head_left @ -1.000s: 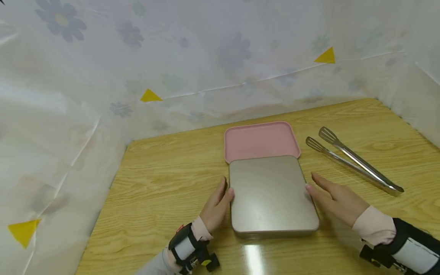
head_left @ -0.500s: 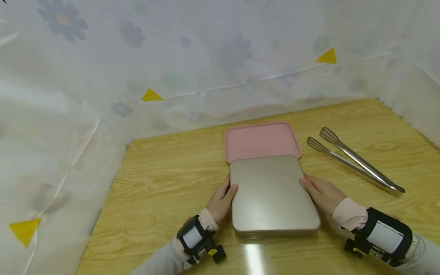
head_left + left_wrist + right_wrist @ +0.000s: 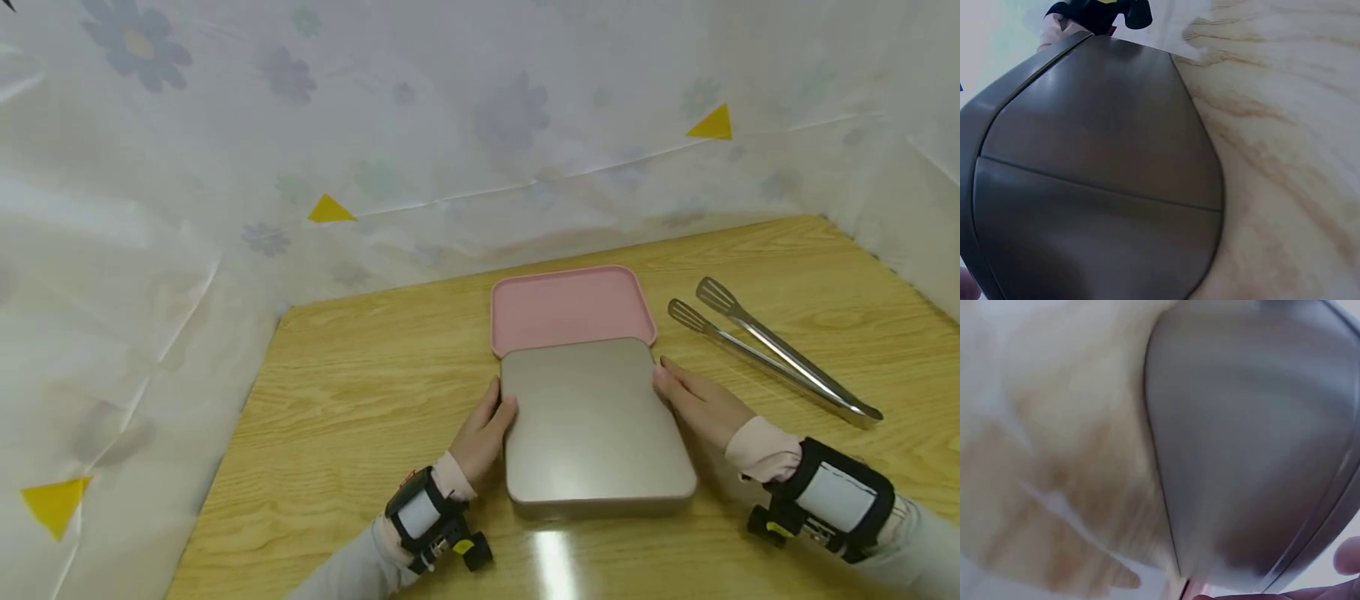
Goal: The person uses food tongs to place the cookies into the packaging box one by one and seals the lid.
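Note:
A rectangular metal tin (image 3: 592,425) with its lid on lies on the table in front of me, overlapping the near edge of a pink tray (image 3: 573,308). My left hand (image 3: 480,437) holds the tin's left side, thumb at the lid's edge and fingers along the wall. On the opposite side, my right hand (image 3: 705,408) grips the lid's edge with its thumb; its other fingers are partly hidden. The seam under the lid's rim shows in the left wrist view along the tin wall (image 3: 1104,125). In the right wrist view, the tin wall (image 3: 1241,437) looks blurred.
Metal tongs (image 3: 772,350) lie spread on the right of the wooden table (image 3: 360,392). A pale flower-patterned sheet (image 3: 450,100) rises behind and at both sides, with yellow triangular pieces (image 3: 332,208) on it.
My right hand has moved left onto the tin's edge, and my left hand has shifted slightly in. The lid's near edge now sits slightly higher.

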A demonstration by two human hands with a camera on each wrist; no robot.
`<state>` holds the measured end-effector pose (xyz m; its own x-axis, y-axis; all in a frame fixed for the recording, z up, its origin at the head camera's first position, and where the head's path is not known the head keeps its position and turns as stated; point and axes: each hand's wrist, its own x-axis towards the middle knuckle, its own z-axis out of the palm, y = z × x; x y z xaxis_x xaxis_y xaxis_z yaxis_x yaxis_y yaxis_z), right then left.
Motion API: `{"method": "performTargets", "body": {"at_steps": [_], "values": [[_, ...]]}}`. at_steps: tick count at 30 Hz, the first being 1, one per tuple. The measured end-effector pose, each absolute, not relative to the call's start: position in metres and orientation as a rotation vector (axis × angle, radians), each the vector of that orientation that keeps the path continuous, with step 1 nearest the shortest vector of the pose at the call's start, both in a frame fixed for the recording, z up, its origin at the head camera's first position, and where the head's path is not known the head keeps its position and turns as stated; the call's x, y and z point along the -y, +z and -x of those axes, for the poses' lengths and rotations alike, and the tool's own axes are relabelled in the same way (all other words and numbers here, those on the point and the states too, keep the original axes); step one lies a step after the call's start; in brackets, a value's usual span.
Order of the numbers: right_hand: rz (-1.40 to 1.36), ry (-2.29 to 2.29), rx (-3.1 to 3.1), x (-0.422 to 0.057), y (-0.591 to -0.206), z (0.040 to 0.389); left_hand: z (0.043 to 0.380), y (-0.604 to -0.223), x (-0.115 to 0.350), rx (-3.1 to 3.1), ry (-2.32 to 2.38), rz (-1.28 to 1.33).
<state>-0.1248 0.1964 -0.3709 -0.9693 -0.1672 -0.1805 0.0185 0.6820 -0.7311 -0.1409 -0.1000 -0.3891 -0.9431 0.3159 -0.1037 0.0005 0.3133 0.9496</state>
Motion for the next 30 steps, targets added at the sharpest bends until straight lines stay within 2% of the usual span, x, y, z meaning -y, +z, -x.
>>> {"method": "performTargets", "body": {"at_steps": [4, 13, 30], "values": [[0.117, -1.227, -2.615, -0.196, -0.371, 0.140, 0.150, -0.389, 0.100, -2.294, 1.677, -0.246], [0.149, -1.231, -2.670, -0.188, -0.377, 0.147, 0.162, -0.394, 0.096, -2.302, 1.679, -0.472], [0.177, -1.175, -2.688, -0.197, -0.375, 0.174, 0.184, -0.394, 0.086, -2.333, 1.688, -0.387]]}}
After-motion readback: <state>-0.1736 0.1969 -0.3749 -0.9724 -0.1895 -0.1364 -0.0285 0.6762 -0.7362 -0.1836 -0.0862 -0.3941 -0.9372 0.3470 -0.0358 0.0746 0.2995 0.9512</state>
